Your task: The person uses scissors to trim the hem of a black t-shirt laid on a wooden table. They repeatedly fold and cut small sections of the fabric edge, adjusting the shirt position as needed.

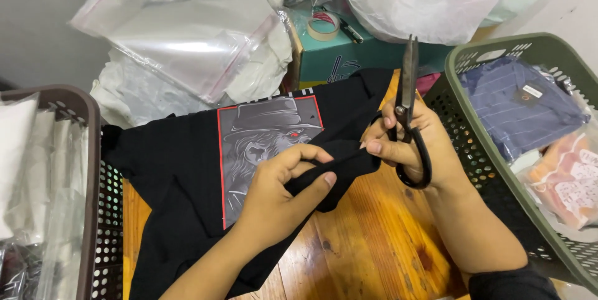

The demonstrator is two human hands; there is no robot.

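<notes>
1. Head view: my left hand pinches a fold of the black T-shirt, fingers closed around the cloth, just above the wooden surface.
2. My right hand grips the black scissors, fingers through the loops, blades shut and pointing up and away; its thumb touches the same fold.
3. The shirt lies spread on the surface between a brown basket and a green basket, its grey printed panel facing up.
4. To do this well, I judge the fold should be held taut and clear of the print, and the blades opened only once their tips sit at the spot to trim, away from my left fingers.
5. Clear plastic bags and a tape roll sit behind.
</notes>
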